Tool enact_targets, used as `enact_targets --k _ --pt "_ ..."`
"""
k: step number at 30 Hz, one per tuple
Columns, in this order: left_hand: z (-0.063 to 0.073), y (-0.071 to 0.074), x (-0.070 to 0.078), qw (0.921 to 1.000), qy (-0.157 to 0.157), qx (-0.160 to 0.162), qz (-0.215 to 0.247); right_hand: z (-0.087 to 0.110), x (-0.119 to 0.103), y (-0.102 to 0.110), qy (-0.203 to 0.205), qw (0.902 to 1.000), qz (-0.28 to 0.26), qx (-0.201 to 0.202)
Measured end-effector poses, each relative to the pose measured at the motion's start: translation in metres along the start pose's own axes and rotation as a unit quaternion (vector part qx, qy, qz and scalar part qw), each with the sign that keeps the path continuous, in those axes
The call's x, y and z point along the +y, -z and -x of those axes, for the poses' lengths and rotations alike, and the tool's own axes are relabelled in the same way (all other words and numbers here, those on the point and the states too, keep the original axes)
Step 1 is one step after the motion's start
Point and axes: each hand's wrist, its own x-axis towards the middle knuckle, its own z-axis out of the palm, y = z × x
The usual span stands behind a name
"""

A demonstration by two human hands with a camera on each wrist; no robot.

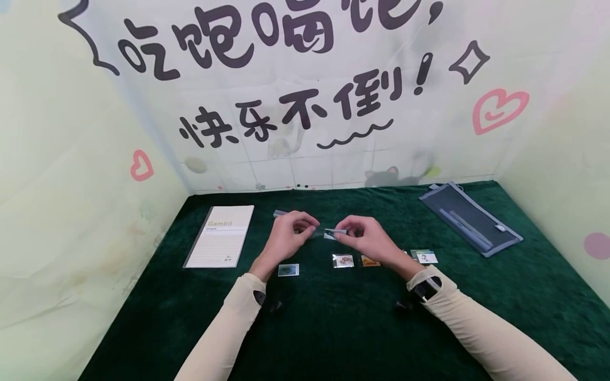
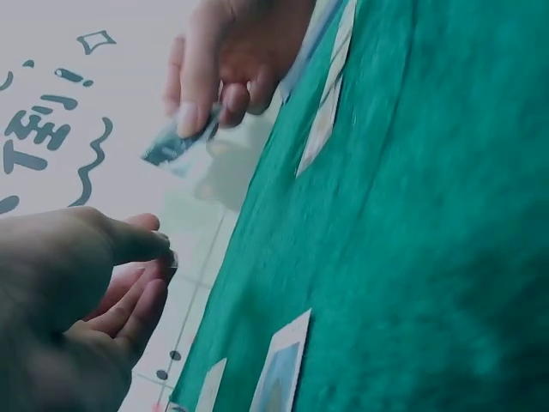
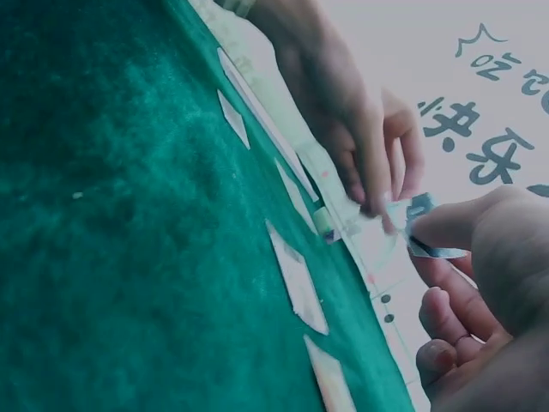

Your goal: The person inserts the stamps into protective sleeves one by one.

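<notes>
Over the middle of the table, my right hand (image 1: 369,235) pinches a small stamp-like picture card (image 1: 330,233) between thumb and forefinger. It shows dark blue and white in the left wrist view. Facing it from the left, my left hand (image 1: 293,233) has thumb and fingertips together on a thin clear piece (image 2: 174,259), like a plastic sleeve, mostly hidden by the fingers. A small blue-green picture card (image 1: 288,270) lies below the left hand. Near my right wrist lie a card in a clear sleeve (image 1: 343,261) and an orange one (image 1: 370,261).
A Gambit notebook (image 1: 220,238) lies at the left. At the back right is a blue-edged zip pouch (image 1: 469,219) with slim items inside. More small cards (image 1: 425,257) lie right of my right wrist. Behind my left hand, a small bluish object (image 1: 279,213) shows partly.
</notes>
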Motion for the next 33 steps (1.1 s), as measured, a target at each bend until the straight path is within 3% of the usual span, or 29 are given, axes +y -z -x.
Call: enact_targets --k 5,8,12,15,21,27,33 --pt "0.012 -0.002 0.004 0.9986 0.005 0.007 0.053 0.002 0.005 -0.001 -0.007 0.9995 -0.024 0.02" --pt "0.015 -0.004 0.005 0.995 0.024 0.019 0.095 0.002 0.006 -0.002 -0.005 0.9987 -0.044 0.025" --pt "0.016 -0.005 0.006 0.9802 0.054 0.023 0.189 0.003 0.007 -0.003 -0.007 0.9977 -0.062 0.026" --pt "0.016 -0.006 0.007 0.9687 0.057 0.027 0.24 0.003 0.008 -0.003 -0.01 0.9971 -0.07 0.027" --pt "0.014 -0.01 0.009 0.9678 0.063 0.043 0.24 0.002 0.01 -0.004 -0.01 0.9962 -0.08 0.035" --pt "0.015 -0.014 0.011 0.952 0.063 0.039 0.297 0.004 0.011 -0.004 -0.014 0.9948 -0.094 0.036" --pt "0.015 -0.016 0.012 0.9512 0.055 0.023 0.303 0.005 0.013 -0.004 -0.015 0.9948 -0.094 0.037"
